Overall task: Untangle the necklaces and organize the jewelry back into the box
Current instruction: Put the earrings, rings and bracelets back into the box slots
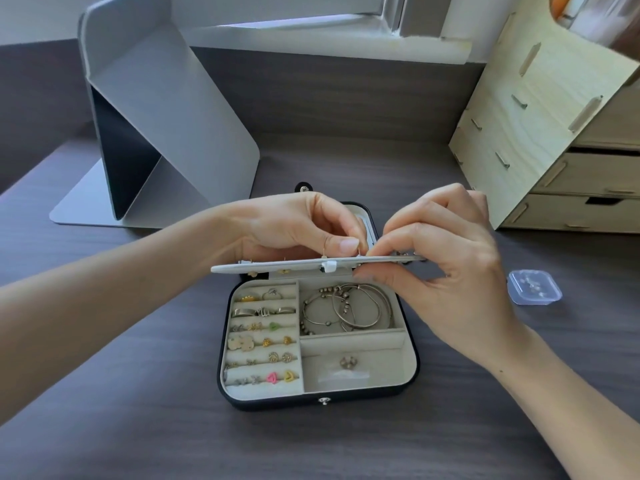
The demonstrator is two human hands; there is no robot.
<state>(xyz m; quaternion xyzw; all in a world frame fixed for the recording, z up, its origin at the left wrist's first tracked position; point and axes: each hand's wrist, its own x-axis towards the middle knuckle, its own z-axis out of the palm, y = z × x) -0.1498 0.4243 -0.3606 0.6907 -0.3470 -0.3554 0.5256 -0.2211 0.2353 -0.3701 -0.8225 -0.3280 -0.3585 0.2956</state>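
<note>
Forearms enter from lower left and lower right and meet at frame centre. Left hand: fingers curled, thumb and forefinger pinching a thin gold post that stands up from a white flat earring panel. Right hand: thumb under and fingers over the panel's right end, gripping it. Panel is held level, edge-on to the camera, above the rear of the black rounded-corner jewelry box. The box lies open on the dark wood-grain table, centre-low in frame.

Box interior, cream lining:
- Left compartment: rows of small rings and studs.
- Upper right: silver bangles.
- Lower right: one small round charm.
- Front wall: metal snap stud.

Right of frame: small clear plastic container. Upper right: pale plywood drawer unit. Upper left: grey folded metal stand.
</note>
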